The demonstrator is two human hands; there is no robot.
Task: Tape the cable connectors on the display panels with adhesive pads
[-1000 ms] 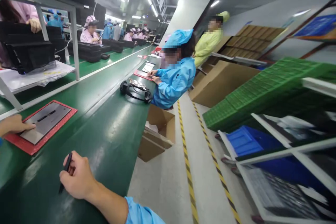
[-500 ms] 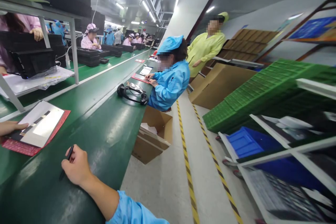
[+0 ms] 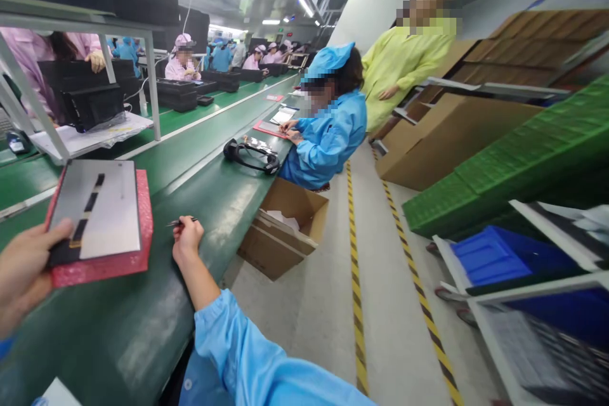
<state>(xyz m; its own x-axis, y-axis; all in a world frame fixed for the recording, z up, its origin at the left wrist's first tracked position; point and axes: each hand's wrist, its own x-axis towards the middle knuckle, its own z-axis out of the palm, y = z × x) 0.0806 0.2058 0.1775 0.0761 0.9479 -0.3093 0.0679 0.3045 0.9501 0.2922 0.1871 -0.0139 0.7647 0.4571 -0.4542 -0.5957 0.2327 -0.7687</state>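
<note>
My left hand (image 3: 23, 273) grips a flat display panel (image 3: 117, 209) at its lower left corner, thumb on top. The panel's back is pale grey with a black and gold ribbon cable (image 3: 90, 206) along it. Under the panel is a pink bubble-wrap sleeve (image 3: 145, 222); whether my fingers also hold it is hidden. Over the green bench, my right hand (image 3: 188, 241) is closed around a thin black pen-like tool (image 3: 174, 223), its tip pointing left. Too little of the tool shows to tell a pen from tweezers.
A black headset-like device (image 3: 252, 157) lies farther along the bench (image 3: 200, 203). A co-worker in blue (image 3: 328, 127) sits beyond it. An open cardboard box (image 3: 280, 235) stands by the bench edge. A white-framed shelf (image 3: 155, 89) is at left; a rack with a blue bin (image 3: 495, 257) is at right.
My left hand has brought the display panel and pink sleeve up and further into view. My right hand has moved forward and right with the tool. The view has shifted left.
</note>
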